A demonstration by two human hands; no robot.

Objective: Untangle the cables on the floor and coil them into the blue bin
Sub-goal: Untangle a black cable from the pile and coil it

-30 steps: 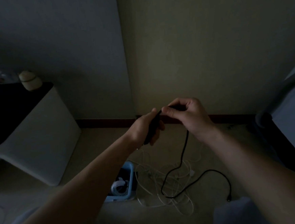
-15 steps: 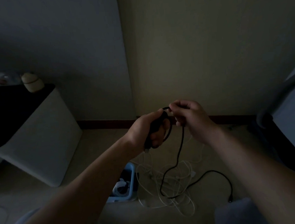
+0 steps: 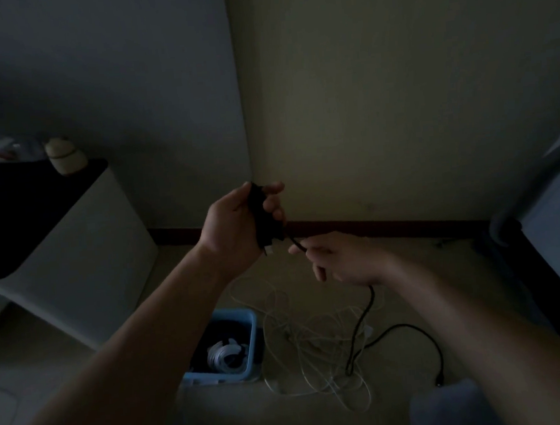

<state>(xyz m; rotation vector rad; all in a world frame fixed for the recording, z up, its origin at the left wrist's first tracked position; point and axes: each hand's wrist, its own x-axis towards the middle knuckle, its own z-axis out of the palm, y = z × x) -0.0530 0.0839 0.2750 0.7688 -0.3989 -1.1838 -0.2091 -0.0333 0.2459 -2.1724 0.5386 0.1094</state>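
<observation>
Head view, and we're mid-coil on the black cable (image 3: 364, 316). Left hand (image 3: 236, 226) is up by the wall corner, fingers wrapped tight round a black coil (image 3: 261, 213) of gathered turns. Right hand (image 3: 342, 261) sits just below and to the right, fingers curled round the same cable and pinching it near the forefinger, with a short span running up to the coil.

From under the right palm the cable drops to the floor (image 3: 450, 266), meets the white cables (image 3: 316, 353), then sweeps out in a wide loop to its plug end, lying free on the right. Blue bin (image 3: 236, 313) stands on the floor just left of the white tangle, with one white coil (image 3: 224, 356) inside.

My reading: one cable binned, the black one partly wound, the white heap not yet sorted. Next move, I'd say, is another turn, with the right hand sliding down for slack and bringing it up over the left. Watch where black meets white. Whether it lies over the strands or runs through them I can't tell in this gloom, and a snag there would drag the heap along. A gentle pull, then, and shake it loose if it catches.
</observation>
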